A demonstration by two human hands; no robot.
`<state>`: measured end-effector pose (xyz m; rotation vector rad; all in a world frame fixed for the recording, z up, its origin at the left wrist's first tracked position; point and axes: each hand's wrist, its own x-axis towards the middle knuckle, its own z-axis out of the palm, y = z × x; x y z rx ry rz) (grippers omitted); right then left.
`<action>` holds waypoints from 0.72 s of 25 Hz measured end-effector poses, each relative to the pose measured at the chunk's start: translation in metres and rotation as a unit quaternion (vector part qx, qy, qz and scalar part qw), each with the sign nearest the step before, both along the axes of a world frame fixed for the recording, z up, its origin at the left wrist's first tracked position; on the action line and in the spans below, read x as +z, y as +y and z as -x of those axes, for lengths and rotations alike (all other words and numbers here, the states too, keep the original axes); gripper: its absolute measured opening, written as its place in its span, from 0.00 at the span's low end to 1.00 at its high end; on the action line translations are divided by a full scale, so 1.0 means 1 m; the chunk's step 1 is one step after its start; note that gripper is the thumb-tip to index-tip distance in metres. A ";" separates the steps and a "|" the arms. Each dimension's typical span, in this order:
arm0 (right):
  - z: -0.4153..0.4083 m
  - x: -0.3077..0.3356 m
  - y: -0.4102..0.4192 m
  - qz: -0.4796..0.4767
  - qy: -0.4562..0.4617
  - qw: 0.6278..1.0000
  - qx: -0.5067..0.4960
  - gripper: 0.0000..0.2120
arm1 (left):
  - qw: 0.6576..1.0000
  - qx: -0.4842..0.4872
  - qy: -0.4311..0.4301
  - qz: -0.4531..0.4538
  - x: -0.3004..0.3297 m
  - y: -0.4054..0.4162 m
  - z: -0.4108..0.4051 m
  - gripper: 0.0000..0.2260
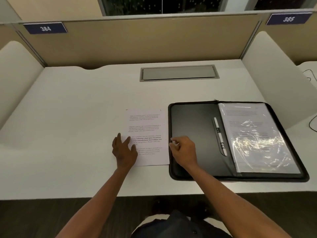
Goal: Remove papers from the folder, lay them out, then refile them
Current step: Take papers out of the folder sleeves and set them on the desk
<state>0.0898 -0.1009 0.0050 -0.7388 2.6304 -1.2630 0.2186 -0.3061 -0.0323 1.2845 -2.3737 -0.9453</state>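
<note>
A printed paper sheet [147, 124] lies flat on the white desk, just left of an open black folder [192, 121]. My left hand [124, 149] rests on the sheet's lower left part with fingers spread. My right hand [184, 149] pinches the sheet's right edge, over the folder's left rim. The folder's right half holds clear plastic sleeves [253, 138] with more printed pages inside. A metal clip bar [219, 135] runs down the folder's spine.
The white desk [77, 117] has a grey cable hatch [178, 73] at the back and beige dividers on three sides. A black cable [311, 122] lies on the neighbouring desk at right. The desk's front edge is close to my body.
</note>
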 end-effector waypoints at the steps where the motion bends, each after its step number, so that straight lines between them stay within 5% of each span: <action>1: 0.001 0.008 0.019 0.035 0.005 0.999 -0.040 0.09 | 1.000 0.004 0.012 0.009 0.003 0.002 -0.001 0.20; 3: 0.013 0.013 0.077 0.033 0.000 0.988 -0.149 0.20 | 0.998 0.020 0.051 0.024 0.016 0.019 -0.001 0.18; 7: 0.047 -0.011 0.215 -0.208 -0.050 0.921 -0.327 0.41 | 0.994 0.020 0.107 0.001 0.041 0.099 0.012 0.16; 11: 0.062 -0.033 0.275 -0.326 -0.058 0.912 -0.241 0.36 | 0.982 -0.128 0.137 -0.016 0.056 0.213 0.061 0.16; 15: 0.066 -0.023 0.270 -0.267 0.002 0.942 -0.205 0.36 | 0.958 -0.237 0.145 -0.076 0.076 0.291 0.118 0.14; 18: 0.052 -0.002 0.246 -0.196 0.094 0.970 -0.113 0.34 | 0.947 -0.244 0.154 -0.142 0.108 0.323 0.153 0.21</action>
